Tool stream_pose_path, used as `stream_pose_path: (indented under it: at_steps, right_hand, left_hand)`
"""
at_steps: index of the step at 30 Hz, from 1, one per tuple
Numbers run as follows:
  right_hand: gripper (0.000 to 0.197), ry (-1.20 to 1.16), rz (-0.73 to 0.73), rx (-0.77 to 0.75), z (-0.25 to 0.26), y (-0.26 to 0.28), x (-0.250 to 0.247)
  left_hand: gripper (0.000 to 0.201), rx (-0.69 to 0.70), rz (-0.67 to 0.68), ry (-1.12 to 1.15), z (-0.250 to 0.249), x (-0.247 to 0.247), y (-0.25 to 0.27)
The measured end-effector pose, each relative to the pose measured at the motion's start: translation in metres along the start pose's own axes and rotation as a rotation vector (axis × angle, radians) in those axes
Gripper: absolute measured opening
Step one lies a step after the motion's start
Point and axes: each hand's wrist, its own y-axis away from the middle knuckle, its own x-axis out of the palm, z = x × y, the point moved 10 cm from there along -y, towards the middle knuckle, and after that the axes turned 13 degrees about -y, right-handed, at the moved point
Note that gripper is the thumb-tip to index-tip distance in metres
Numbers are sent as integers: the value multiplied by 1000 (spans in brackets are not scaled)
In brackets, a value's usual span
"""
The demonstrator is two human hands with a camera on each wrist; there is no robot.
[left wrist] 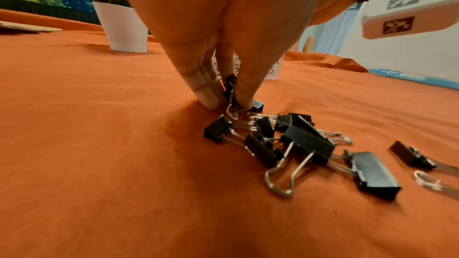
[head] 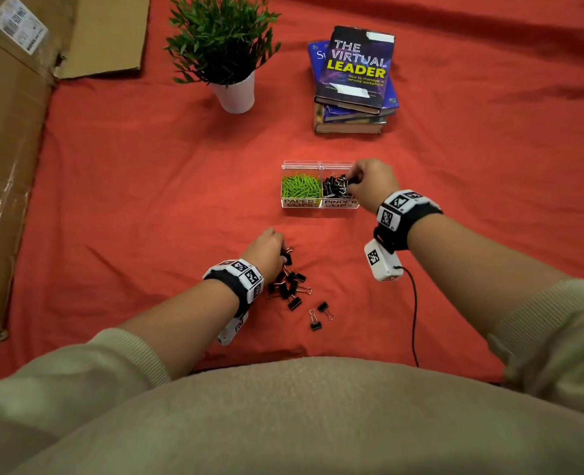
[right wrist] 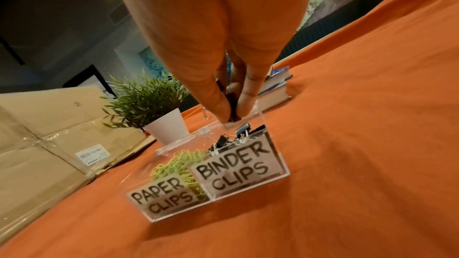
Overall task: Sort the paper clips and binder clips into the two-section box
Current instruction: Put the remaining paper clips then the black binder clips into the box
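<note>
A clear two-section box (head: 319, 204) (right wrist: 285, 168) sits mid-cloth, labelled PAPER CLIPS on the left and BINDER CLIPS on the right. Green paper clips (head: 301, 186) (right wrist: 174, 164) fill the left section and black binder clips (head: 335, 186) (right wrist: 242, 130) the right. My right hand (head: 352, 180) (right wrist: 232, 113) hovers over the binder section, pinching a black binder clip (right wrist: 232, 97). Near me, a pile of several black binder clips (head: 292, 286) (left wrist: 298, 142) lies on the cloth. My left hand (head: 282, 252) (left wrist: 227, 101) pinches one binder clip (left wrist: 231, 87) at the pile's far edge.
A potted plant in a white pot (head: 235, 94) stands at the back, with a stack of books (head: 352, 84) to its right. Flattened cardboard (head: 9, 149) covers the left side. A black cable (head: 414, 320) trails from my right wrist across the red cloth (head: 146, 200).
</note>
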Motion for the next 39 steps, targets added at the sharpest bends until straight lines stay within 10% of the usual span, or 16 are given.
stream_pose_path:
  at_steps: [5, 10, 16, 25, 39]
  right_hand:
    - [32, 160, 93, -290, 32, 27, 33]
    - [33, 276, 695, -468, 42, 111, 138]
    - [61, 479, 834, -533, 29, 144, 176]
    - [27, 404, 727, -522, 8, 143, 164]
    - [15, -231, 211, -75, -45, 66, 48]
  left_hand:
    - [16, 17, -10, 22, 0, -5, 4]
    - [19, -111, -121, 222, 23, -26, 1]
    - [20, -91, -216, 293, 19, -59, -11]
    - [12, 82, -262, 309, -41, -92, -29]
    - [27, 103, -203, 122, -91, -105, -84]
